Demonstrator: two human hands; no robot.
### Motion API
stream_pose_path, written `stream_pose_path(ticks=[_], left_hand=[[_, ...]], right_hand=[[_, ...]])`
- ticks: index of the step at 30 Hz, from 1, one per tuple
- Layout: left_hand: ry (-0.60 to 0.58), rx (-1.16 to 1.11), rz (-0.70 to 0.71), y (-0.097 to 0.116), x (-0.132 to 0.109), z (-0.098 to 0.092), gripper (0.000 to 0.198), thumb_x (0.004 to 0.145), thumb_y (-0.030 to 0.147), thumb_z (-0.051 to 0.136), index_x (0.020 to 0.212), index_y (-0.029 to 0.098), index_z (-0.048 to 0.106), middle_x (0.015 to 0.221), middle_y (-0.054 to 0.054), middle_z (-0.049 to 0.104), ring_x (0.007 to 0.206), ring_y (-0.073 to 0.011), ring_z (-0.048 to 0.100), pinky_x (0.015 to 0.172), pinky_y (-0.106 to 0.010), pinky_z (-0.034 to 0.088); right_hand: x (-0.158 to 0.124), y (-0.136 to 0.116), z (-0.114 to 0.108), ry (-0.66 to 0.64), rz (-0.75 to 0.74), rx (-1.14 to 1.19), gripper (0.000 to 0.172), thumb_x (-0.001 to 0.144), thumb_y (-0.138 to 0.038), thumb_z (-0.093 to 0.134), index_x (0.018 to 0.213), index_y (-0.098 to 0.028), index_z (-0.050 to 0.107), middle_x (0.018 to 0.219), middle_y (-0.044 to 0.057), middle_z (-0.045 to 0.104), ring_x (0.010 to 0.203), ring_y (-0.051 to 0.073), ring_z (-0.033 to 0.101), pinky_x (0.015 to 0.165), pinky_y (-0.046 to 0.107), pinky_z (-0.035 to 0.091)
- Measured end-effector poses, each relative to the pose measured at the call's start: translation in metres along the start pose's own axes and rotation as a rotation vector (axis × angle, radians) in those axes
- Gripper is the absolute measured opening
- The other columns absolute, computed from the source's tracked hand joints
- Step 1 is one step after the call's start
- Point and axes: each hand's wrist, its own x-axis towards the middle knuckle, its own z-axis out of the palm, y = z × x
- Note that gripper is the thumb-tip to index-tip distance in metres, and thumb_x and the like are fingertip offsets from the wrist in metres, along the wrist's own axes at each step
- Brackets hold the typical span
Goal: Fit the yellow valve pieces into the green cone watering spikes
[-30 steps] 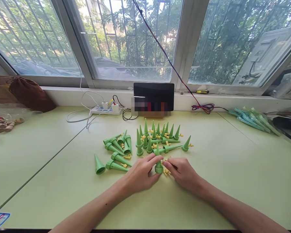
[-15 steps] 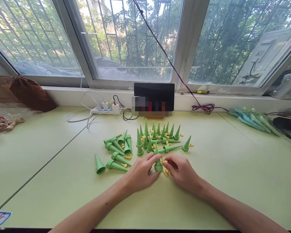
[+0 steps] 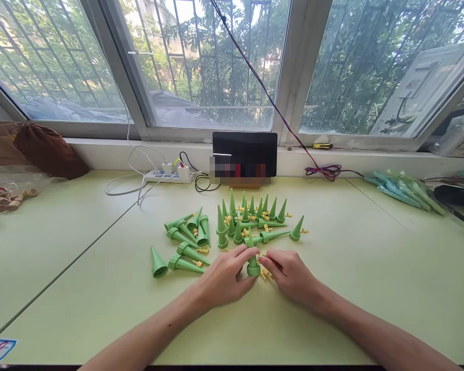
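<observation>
My left hand (image 3: 229,273) is closed round a green cone (image 3: 252,262), which stands upright on the table with its ribbed collar down. At the cone's right side, my right hand (image 3: 290,268) pinches a small yellow piece (image 3: 260,256), mostly hidden by the fingertips. A few yellow valves (image 3: 266,274) lie on the table just below that hand. Behind both hands many green cones (image 3: 252,206) stand or lie in a group, several with yellow valves on their sides. Left of my left hand, loose green cones (image 3: 189,251) lie in a pile, and one more cone (image 3: 158,263) rests farther left.
A dark-screened device (image 3: 245,154) stands at the table's back, with a white power strip (image 3: 170,175) and cables to its left. Green and blue plastic packets (image 3: 406,190) lie at the right. A brown bag (image 3: 48,149) and wooden pieces (image 3: 13,201) are at the far left.
My right hand's fingers have closed in more tightly beside the cone. The cone between my hands sits slightly lower in view; the scattered cones have kept their places.
</observation>
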Motion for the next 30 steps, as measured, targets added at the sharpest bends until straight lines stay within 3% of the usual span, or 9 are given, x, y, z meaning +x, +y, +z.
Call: stream_pose_path(ticks=[6, 12, 15, 23, 30], left_hand=[[0.001, 0.011, -0.006, 0.0001, 0.0005, -0.0004, 0.047, 0.082, 0.015, 0.062, 0.129, 0.020, 0.056, 0.097, -0.002, 0.060, 0.058, -0.0093, 0.052, 0.056, -0.023, 0.042], [0.016, 0.003, -0.022, 0.0010, 0.0015, -0.0014, 0.047, 0.084, 0.017, 0.061, 0.131, 0.021, 0.055, 0.103, -0.004, 0.062, 0.060, -0.0099, 0.053, 0.057, -0.024, 0.043], [0.001, 0.013, -0.037, 0.0016, 0.0018, -0.0021, 0.047, 0.086, 0.018, 0.060, 0.132, 0.021, 0.054, 0.104, -0.004, 0.062, 0.060, -0.0102, 0.054, 0.058, -0.024, 0.044], [-0.027, 0.002, -0.046, 0.0026, 0.0024, -0.0037, 0.047, 0.088, 0.020, 0.060, 0.135, 0.021, 0.053, 0.106, -0.005, 0.061, 0.063, -0.0114, 0.055, 0.058, -0.023, 0.046], [-0.022, -0.001, -0.025, 0.0009, 0.0020, -0.0039, 0.044, 0.087, 0.019, 0.059, 0.131, 0.022, 0.055, 0.101, -0.005, 0.060, 0.062, -0.0117, 0.054, 0.057, -0.023, 0.044]], right_hand=[[0.0013, -0.0007, -0.0001, 0.000, -0.001, -0.004, 0.043, 0.105, -0.036, 0.045, 0.066, -0.022, 0.034, 0.058, -0.005, 0.043, 0.054, 0.012, 0.035, 0.055, 0.027, 0.026], [0.0000, -0.0027, -0.0011, -0.008, -0.015, 0.037, 0.022, 0.102, -0.030, 0.052, 0.083, -0.020, 0.058, 0.066, -0.003, 0.052, 0.057, 0.013, 0.042, 0.057, 0.026, 0.033], [-0.0006, -0.0023, -0.0006, -0.007, -0.032, 0.034, 0.017, 0.102, -0.028, 0.052, 0.091, -0.020, 0.062, 0.069, -0.002, 0.055, 0.059, 0.014, 0.044, 0.058, 0.026, 0.035], [-0.0004, -0.0027, -0.0004, -0.005, -0.042, 0.040, 0.018, 0.102, -0.026, 0.051, 0.091, -0.020, 0.063, 0.070, -0.002, 0.055, 0.060, 0.014, 0.045, 0.058, 0.026, 0.036], [0.0001, -0.0028, -0.0006, -0.003, -0.037, 0.023, 0.027, 0.102, -0.027, 0.051, 0.077, -0.021, 0.055, 0.066, -0.002, 0.051, 0.059, 0.014, 0.043, 0.057, 0.027, 0.033]])
